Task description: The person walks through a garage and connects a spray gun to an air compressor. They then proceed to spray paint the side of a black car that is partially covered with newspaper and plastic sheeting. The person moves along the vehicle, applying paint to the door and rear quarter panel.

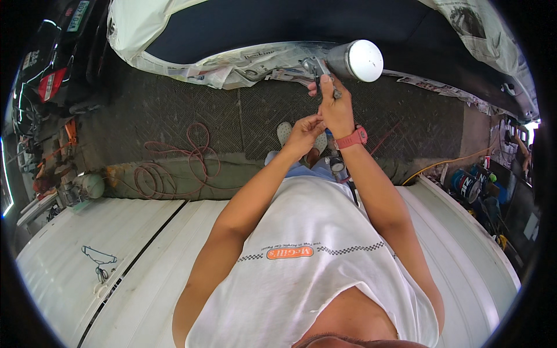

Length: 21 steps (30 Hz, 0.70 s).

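A paint spray gun (314,68) with a grey cup and white lid (366,60) is gripped in my right hand (339,107), fingers wrapped round its handle. Its nozzle end points toward the dark car panel (249,28) in front of me. My left hand (304,136) is closed in a pinch just below the right palm, at the bottom of the gun's handle. What its fingertips hold there is hidden. A round gauge (337,166) hangs below my right wrist, near my waist.
Newspaper masking (232,68) and a white cover (130,35) edge the panel. Coiled red hose (197,153) lies on the floor at left; an orange hose (444,165) runs at right. A dark car with a red tail light (51,84) stands left, and a white ribbed surface (156,232) behind me.
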Each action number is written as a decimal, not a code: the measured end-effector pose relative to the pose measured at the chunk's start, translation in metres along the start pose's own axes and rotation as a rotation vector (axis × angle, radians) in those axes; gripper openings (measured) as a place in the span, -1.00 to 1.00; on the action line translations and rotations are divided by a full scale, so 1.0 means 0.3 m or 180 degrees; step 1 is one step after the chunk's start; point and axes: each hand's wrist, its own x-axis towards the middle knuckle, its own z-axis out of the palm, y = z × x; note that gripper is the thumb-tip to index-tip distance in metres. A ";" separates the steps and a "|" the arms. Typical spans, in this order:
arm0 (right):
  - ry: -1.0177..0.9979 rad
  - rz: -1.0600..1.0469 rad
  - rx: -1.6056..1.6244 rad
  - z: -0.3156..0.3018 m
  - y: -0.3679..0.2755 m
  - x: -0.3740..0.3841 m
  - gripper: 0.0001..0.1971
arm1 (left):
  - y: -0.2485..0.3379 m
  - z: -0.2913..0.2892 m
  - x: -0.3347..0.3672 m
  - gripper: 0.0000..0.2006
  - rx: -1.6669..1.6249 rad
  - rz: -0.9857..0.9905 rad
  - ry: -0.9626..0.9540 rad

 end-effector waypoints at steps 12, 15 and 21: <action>-0.0049 0.0277 0.0118 0.043 -0.062 0.009 -0.52 | -0.367 -0.794 -0.373 -0.47 0.1070 -0.1573 0.1696; 0.0395 0.0311 0.0011 -0.125 -0.034 0.014 -0.47 | -0.433 -0.997 -0.593 -0.48 0.1971 -0.1429 0.1992; 0.1483 0.0063 -0.0217 -0.463 -0.043 0.000 -0.45 | -0.281 -1.014 -0.695 -0.38 0.1930 -0.1939 0.2370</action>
